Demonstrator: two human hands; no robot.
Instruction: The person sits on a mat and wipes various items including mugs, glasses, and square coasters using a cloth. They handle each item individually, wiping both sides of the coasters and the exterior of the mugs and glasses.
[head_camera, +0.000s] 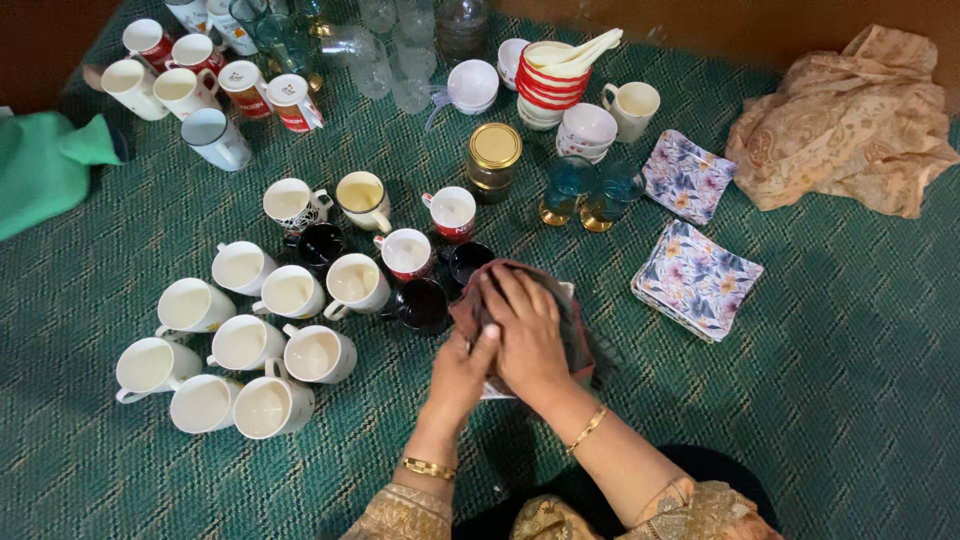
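My right hand (527, 330) lies flat on a dark reddish-brown cloth (580, 345) and presses it onto a white item (568, 291) that the cloth mostly hides; what the item is I cannot tell. At the item's near left side, my left hand (458, 378) grips it with the thumb up against the cloth. Both wrists wear gold bangles. Just left of the hands stand two black cups (424, 304) and a red-and-white mug (407, 253).
Everything sits on a green woven carpet (800, 400). Several white mugs (240, 345) cluster at the left. A gold-lidded jar (494, 160), blue glasses (590, 192), stacked bowls (550, 85) and floral napkin stacks (696, 280) lie beyond. A beige fabric (850, 120) lies far right.
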